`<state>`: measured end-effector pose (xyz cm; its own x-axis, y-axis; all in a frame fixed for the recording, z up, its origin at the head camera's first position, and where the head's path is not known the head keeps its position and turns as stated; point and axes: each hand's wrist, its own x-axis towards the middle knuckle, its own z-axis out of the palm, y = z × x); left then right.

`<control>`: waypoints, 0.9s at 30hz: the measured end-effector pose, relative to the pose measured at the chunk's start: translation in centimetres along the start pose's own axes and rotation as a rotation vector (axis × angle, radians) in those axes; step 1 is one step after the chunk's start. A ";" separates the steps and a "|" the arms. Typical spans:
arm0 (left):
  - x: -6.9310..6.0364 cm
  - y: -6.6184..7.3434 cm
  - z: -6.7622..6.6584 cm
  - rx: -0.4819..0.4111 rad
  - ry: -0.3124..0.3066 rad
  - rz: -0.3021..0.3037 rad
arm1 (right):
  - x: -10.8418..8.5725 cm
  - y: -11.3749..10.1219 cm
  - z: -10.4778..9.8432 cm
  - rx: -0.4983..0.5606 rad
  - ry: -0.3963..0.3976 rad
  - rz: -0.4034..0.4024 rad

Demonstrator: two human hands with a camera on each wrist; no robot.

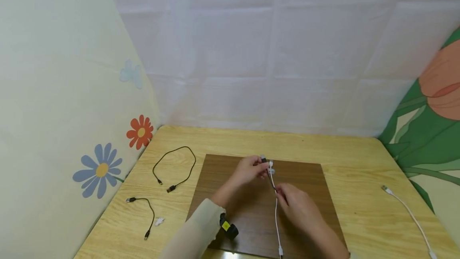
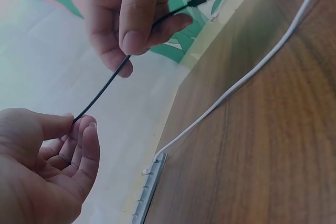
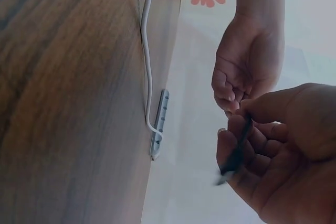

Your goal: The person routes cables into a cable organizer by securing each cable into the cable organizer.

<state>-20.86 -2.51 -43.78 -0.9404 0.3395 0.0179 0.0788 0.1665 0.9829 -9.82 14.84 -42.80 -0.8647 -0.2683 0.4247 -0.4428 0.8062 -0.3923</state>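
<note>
Two hands [image 1: 249,170] [image 1: 296,204] pinch a partly hidden black cable [image 2: 105,86].

On the wooden table [image 1: 363,153] we see a brown board [image 1: 219,175], two black cables [image 1: 185,146], a white piece [image 1: 159,221] and a white cable [image 1: 410,214].

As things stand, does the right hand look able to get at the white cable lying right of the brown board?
Probably yes: nothing visible stands between the right hand and that white cable, though the hand pinches a black cable it would likely need to release first.
</note>
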 end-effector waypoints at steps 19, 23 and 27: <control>3.1 -1.0 -0.7 0.247 -0.006 -0.019 | -0.9 -0.5 1.5 -0.090 -0.045 -0.135; 3.4 -1.5 -0.8 0.311 -0.020 -0.026 | -1.0 -0.5 1.7 -0.103 -0.050 -0.143; 3.6 -1.7 -0.9 0.373 -0.042 -0.011 | -1.0 -0.7 1.9 -0.129 -0.056 -0.143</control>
<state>-24.71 -2.42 -45.19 -0.9280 0.3725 -0.0073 0.1914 0.4935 0.8484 -9.08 13.53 -44.55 -0.8086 -0.4109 0.4211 -0.5312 0.8175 -0.2223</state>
